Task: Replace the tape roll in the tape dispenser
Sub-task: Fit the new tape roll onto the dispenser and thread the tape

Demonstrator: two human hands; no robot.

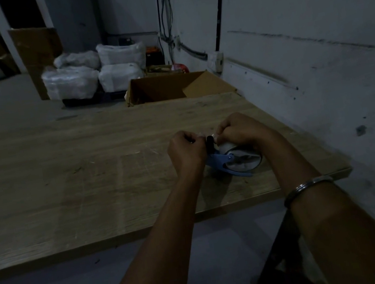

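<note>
While the blue tape dispenser is lying on the surface, the left hand and right hand are both curling tightly, pinching its front end.

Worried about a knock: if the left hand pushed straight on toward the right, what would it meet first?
Probably the tape dispenser's black front part, right beside the left hand; the right hand lies just beyond. Depth is unclear.

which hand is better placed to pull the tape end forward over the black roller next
Probably the left hand: its curled fingers sit at the black roller. The right hand rests over the tape roll, steadying the blue dispenser.
</note>
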